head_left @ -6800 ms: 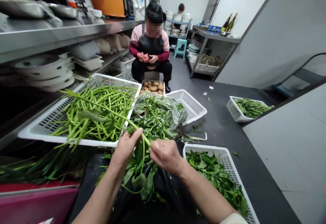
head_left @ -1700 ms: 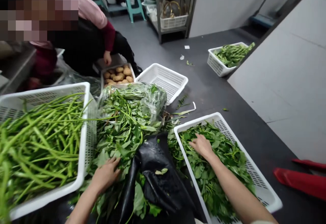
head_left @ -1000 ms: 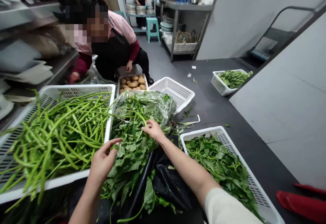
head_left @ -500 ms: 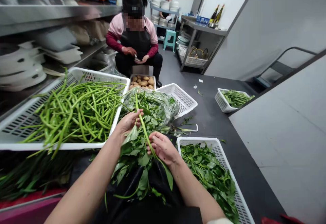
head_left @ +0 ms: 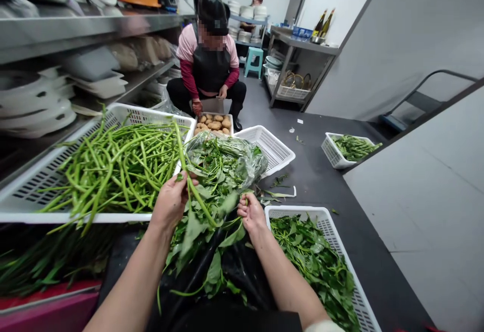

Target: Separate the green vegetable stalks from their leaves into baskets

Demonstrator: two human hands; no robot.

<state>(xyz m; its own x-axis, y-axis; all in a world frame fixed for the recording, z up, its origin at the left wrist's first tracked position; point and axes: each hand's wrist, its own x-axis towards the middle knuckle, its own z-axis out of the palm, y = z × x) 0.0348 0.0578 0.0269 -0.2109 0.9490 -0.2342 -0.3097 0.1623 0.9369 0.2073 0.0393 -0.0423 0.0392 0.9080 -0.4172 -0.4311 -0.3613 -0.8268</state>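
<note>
My left hand [head_left: 174, 200] is closed round a long green vegetable stem [head_left: 201, 205], which slants from the left basket's edge down over my lap. My right hand [head_left: 251, 212] is curled at the other side, pinching a leafy sprig [head_left: 233, 235] that hangs from its fingers. Beneath both hands, loose leafy greens [head_left: 189, 241] lie on a black apron [head_left: 242, 271]. At the left, a white basket [head_left: 124, 216] holds a heap of bare green stems [head_left: 113, 166]. A second white basket [head_left: 333, 226], by my right forearm, is filled with leaves [head_left: 308, 256].
A plastic bag of greens [head_left: 242, 158] lies ahead, beside a tilted white basket [head_left: 278, 158]. Behind it stands a box of potatoes [head_left: 215, 123], where a seated co-worker [head_left: 212, 60] reaches down. A metal shelf [head_left: 91, 29] runs along the left; another basket of greens [head_left: 353, 146] sits right.
My hands have moved apart: the left went left and down with the stem, the right shifted slightly right with a leafy sprig. The co-worker's hand lowered to the potato box.
</note>
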